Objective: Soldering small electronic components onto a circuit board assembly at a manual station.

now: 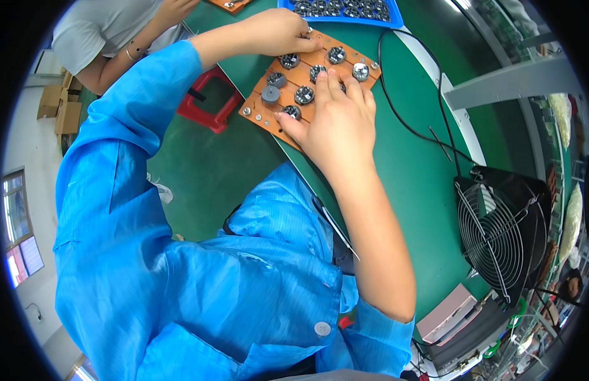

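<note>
Orange board [287, 96] lies at the edge of the green table [408, 197], its seats carrying dark round parts [304, 95]. Grey cap [271, 94] sits toward the board's left corner; blue tray [345, 21] stands just beyond its far edge.

Your hands are apart. Left hand [278, 33]: fingers curled at the board's far-left edge; cannot tell whether anything is pinched. Right hand [342, 124]: spread palm-down over the board, fingertips on or just above parts right of its middle, thumb by a part near its lower-left edge.

Judgement: the right hand seems to steady while the left does the fine work. Press lightly and evenly, so no part tilts. Brace the board against sliding off the table edge. Hold your left wrist clear of the board's seated parts. Mind the black cable [402, 123] just right of the board
</note>
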